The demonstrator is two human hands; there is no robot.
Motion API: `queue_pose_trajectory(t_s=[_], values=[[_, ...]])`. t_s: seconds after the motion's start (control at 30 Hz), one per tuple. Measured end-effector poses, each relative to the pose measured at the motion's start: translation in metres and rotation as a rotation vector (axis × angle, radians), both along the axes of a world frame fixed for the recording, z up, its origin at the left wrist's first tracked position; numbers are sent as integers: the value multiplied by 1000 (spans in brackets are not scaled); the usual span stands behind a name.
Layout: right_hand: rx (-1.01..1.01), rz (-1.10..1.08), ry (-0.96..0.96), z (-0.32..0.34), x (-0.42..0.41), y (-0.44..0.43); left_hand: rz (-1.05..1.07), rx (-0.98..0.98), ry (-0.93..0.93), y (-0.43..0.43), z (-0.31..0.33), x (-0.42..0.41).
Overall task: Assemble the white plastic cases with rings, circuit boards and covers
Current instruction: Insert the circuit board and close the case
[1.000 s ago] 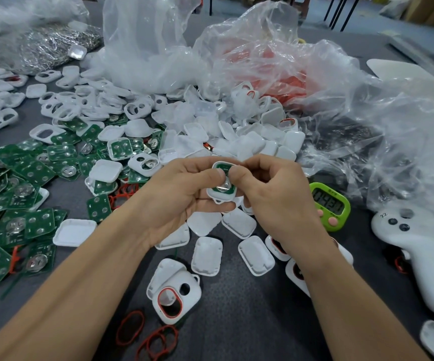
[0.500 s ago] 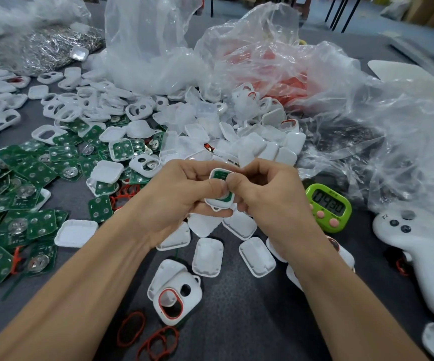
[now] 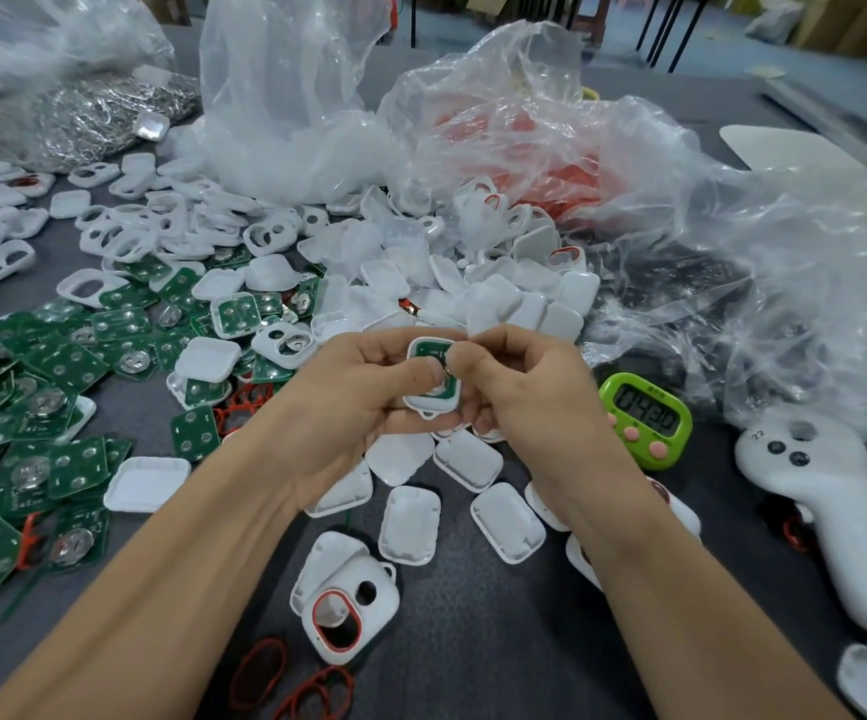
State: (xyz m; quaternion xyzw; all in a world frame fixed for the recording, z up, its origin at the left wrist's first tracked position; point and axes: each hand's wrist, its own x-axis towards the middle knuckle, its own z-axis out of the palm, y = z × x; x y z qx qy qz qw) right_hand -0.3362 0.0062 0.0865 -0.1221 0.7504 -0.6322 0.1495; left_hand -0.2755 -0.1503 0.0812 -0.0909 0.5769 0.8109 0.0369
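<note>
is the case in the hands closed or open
Open: the green board shows inside the white case, and nothing covers it.

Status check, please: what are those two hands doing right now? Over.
Left hand and right hand both grip white plastic case. Square green circuit board inside, thumbs on it. Case not yet closed. Nothing in the way.

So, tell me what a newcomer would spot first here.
The left hand and right hand pinch a white case at centre. Green boards litter the table's left, clear bags pile up behind, and a bright green timer sits just right of the hands.
</note>
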Motion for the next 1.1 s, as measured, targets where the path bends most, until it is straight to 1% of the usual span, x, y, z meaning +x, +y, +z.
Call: queue_pose_trajectory(t_s=[0.03,0.07,0.17,0.23,0.37,0.47,0.6,0.7,0.9,1.1], values=[[-12,-19,17,1,0,1,20,58,-18,0,1,0],[17,-59,83,1,0,3,35,111,-34,0,2,-1],[206,-146,420,7,5,7,32,233,-58,-2,5,-1],[256,-118,556,12,10,7,15,281,-64,-3,6,-1],[331,-33,654,13,14,6,-26,314,-68,-5,6,-1],[366,-35,708,13,15,6,-43,333,-67,-4,6,-1],[412,-34,853,13,16,5,-45,347,-67,-2,5,-1],[423,-13,884,13,15,5,-43,339,-67,-2,5,-1],[429,38,832,12,14,7,-73,301,-89,-3,5,-2],[421,28,824,11,14,6,-81,280,-79,-4,6,-2]])
